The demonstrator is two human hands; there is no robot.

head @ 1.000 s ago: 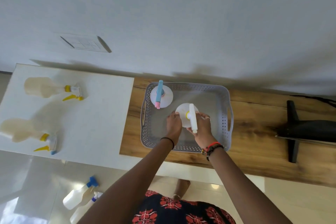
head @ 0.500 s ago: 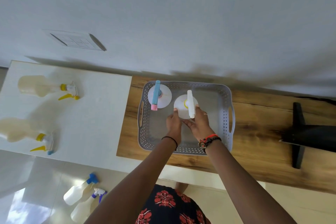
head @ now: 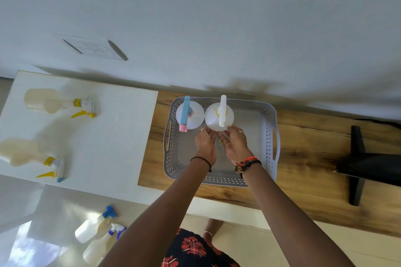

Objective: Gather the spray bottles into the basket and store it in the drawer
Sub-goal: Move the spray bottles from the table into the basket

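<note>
Left hand (head: 205, 144), right hand (head: 235, 144) — fingers slack, holding nothing, inside basket (head: 273, 136), just short of white-nozzle bottle (head: 219, 116) standing beside blue-nozzle bottle (head: 190, 114) at far rim. Yellow-trigger bottles (head: 50, 102) lie flat on white bench (head: 112, 136) leftward, nozzles toward basket — left hand nearer.

Forearms cover the near rim of the basket (head: 225, 180). A yellow speck (head: 220, 142) between the left grip (head: 205, 144) and right grip (head: 235, 144) is too small to identify; whether their fingertips touch the white-nozzled bottle (head: 214, 122) is unclear. Cut off at the edges: a black object (head: 373, 169), right, and a yellow-collared bottle (head: 21, 151), left.
</note>
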